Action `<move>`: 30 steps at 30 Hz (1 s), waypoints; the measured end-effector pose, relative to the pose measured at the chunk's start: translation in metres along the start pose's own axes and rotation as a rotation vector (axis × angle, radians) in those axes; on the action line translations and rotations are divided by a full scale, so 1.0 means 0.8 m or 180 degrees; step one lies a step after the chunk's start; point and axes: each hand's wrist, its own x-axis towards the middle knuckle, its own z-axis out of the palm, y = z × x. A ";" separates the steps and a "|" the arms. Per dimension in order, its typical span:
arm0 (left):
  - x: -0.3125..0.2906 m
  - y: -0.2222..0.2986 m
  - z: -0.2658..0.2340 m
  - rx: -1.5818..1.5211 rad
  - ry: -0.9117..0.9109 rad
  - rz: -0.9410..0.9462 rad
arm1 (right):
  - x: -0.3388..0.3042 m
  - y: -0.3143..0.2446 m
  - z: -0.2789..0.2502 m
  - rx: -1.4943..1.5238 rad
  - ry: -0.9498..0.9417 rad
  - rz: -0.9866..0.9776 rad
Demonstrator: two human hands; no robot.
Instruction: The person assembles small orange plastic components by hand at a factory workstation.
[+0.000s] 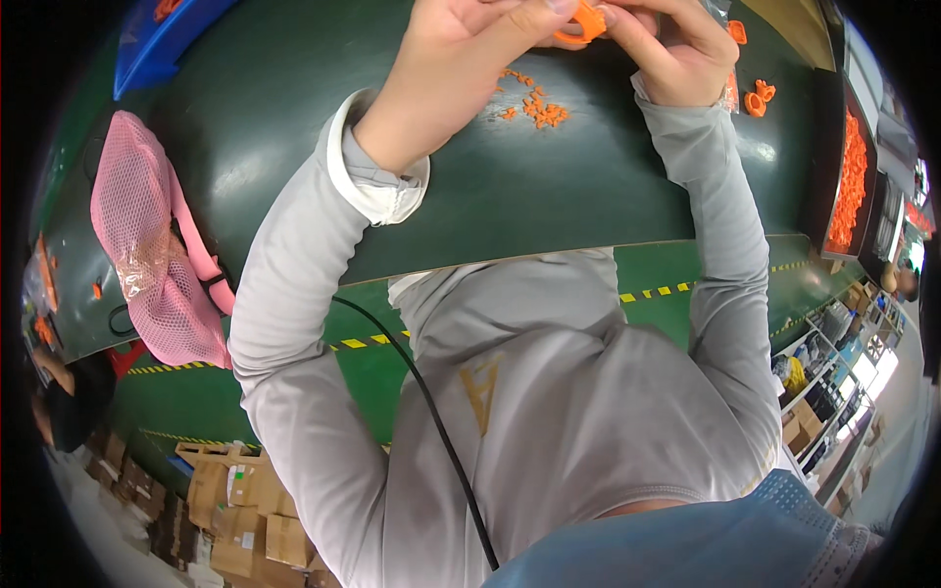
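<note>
Orange ring-shaped part [588, 25]: in the head view, it is held at the top edge, above a dark green table [529, 211] where small orange pieces [545, 113] lie. The left hand [459, 71] pinches its left side; the right hand [688, 57] has its fingertips at the right side, grip unclear. Handling it well probably means steadying with the left, working lightly with the right.

Yellow-black tape [665, 291] crosses the green floor [367, 397]
</note>
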 end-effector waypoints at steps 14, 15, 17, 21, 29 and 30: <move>-0.008 0.012 -0.008 0.0742 0.0114 0.0269 | 0.044 -0.070 0.022 -0.5263 -0.2123 0.0207; -0.007 0.013 -0.007 0.0893 0.0099 0.0201 | 0.039 -0.064 0.012 -0.5306 -0.2097 0.0227; -0.009 0.012 -0.011 0.1083 0.0130 0.0131 | 0.027 -0.033 -0.010 -0.2985 -0.1214 -0.1017; -0.008 0.012 -0.008 0.1171 0.0080 0.0213 | 0.026 -0.028 -0.009 -0.2918 -0.1076 -0.1021; -0.007 0.008 -0.002 0.1251 0.0072 0.0400 | 0.059 -0.089 0.044 -0.6082 -0.2838 0.0586; -0.005 0.006 0.000 0.1377 0.0214 0.0440 | 0.051 -0.080 0.029 -0.6128 -0.2811 0.0604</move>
